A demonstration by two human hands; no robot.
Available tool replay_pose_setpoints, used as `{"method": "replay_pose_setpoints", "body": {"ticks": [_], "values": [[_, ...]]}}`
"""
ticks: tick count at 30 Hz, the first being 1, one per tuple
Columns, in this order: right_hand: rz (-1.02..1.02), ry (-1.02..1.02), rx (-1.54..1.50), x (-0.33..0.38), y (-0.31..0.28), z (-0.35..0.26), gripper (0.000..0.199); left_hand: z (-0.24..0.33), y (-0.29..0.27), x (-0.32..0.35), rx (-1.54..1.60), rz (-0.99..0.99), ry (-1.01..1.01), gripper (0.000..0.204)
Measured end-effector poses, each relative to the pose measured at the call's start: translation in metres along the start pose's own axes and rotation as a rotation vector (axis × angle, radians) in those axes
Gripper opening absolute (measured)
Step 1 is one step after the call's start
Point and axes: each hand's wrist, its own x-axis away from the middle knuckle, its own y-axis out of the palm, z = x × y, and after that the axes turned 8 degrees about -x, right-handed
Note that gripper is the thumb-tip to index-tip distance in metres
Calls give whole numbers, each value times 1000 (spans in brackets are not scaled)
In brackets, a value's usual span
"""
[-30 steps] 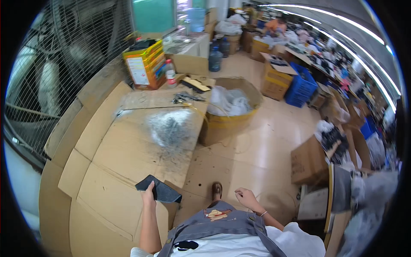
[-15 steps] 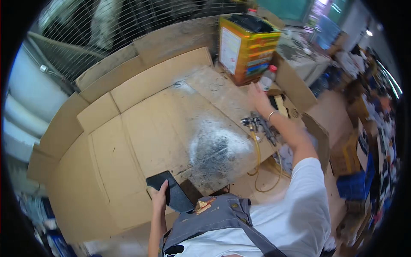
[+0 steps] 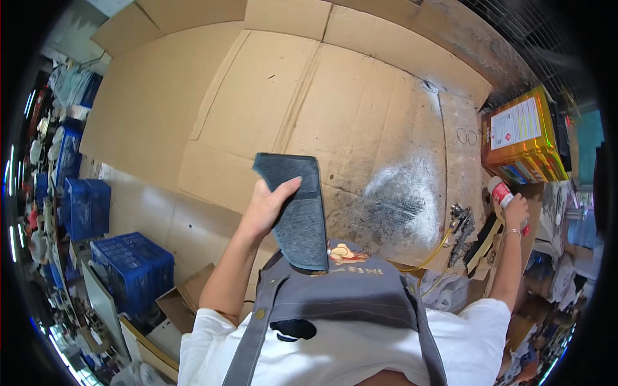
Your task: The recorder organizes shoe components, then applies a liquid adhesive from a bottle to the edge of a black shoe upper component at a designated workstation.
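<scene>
Pinched under the thumb of my left hand (image 3: pixel 265 207) is a flat, stiff-looking panel of dark blue-grey fabric (image 3: pixel 300 225), upright in front of my apron. Its lower end is at the apron's bib. On the right, my right hand (image 3: pixel 517 211) is closed around a small plastic bottle (image 3: pixel 501 192) with a red-and-white label and a red cap. The bottle is tilted, and my fingers cover its middle. Just left of that hand lies a metal spray gun (image 3: pixel 459 225) with a yellow hose (image 3: pixel 430 258).
Cardboard (image 3: pixel 257 96) covers the table, with raised cardboard walls (image 3: pixel 380 38) behind. A black-and-white powdery stain (image 3: pixel 402 206) marks its right part. A large yellow-orange tin (image 3: pixel 524 138) stands at the far right. Blue crates (image 3: pixel 132 267) are on the floor at left.
My view has swung left. My right hand, reaching toward the bottle before, now grips it and tilts it. The fabric panel is raised in my left hand, its blue-grey face showing.
</scene>
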Motion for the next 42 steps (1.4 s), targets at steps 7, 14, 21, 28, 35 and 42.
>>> {"method": "replay_pose_setpoints", "body": {"ticks": [7, 14, 21, 28, 35, 42], "values": [[-377, -26, -1887, 84, -167, -73, 42, 4, 13, -19, -53, -252, 63, 19], [-254, -381, -2488, 159, -295, -149, 76, 0, 42, -20, -174, -431, 139, 17], [-183, -568, -2453, 178, -330, -148, 82, 9, 52, 4, -290, -478, 183, 18], [-70, -619, -2419, 184, -331, -164, 75, 19, 54, 26, -205, -512, 159, 17], [20, -792, -2417, 182, -314, -164, 63, 26, 50, 37, -159, -511, 75, 22], [-176, -960, -2595, 189, -334, -154, 68, 24, 51, 39, -123, -497, 167, 19]]}}
